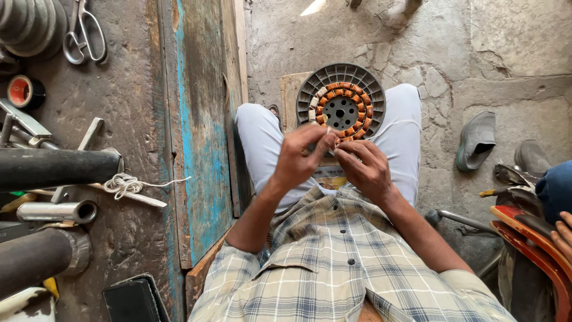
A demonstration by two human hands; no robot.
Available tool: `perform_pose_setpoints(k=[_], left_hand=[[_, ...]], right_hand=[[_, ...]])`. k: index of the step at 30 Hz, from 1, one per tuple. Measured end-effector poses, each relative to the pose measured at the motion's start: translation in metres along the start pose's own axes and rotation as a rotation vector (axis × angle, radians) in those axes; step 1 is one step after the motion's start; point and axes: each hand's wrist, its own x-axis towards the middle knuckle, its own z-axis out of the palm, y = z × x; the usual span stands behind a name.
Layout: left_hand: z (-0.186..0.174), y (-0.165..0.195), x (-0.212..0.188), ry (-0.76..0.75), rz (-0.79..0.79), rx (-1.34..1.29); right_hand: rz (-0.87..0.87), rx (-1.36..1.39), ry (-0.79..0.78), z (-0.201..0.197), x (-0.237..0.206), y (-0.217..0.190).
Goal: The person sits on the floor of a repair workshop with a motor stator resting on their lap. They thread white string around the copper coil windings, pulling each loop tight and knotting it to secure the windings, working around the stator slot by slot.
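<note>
A round grey motor stator (341, 98) with a ring of copper-coloured windings lies on a wooden board between my knees. My left hand (301, 158) and my right hand (364, 169) meet just in front of it, over my lap. The fingertips of both hands pinch something small and pale between them, perhaps a slip of paper or thread; it is too small to tell. Neither hand touches the stator.
A workbench on the left holds scissors (85, 36), a tape roll (24, 91), metal pipes (56, 211), a knot of white string (122, 183). A blue-painted plank (199, 131) edges it. Grey shoes (478, 140) lie on the cracked floor. Another person's hand (562, 235) rests at right.
</note>
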Motion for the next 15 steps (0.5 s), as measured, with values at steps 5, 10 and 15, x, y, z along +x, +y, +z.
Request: perform_pose_setpoints(k=[5,10,15], left_hand=[[-0.027,-0.003,0.031,0.155,0.110,0.336],[-0.026,-0.009,0.020,-0.135,0.227,0.464],[-0.020,-0.025,0.001,-0.123,0.217,0.349]], right_hand=[[0.179,0.156,0.060,0.006,-0.007,-0.004],[0.259,0.274,0.108,0.003,-0.011,-0.002],[0.234,0.338,0.058,0.001,-0.007,0.004]])
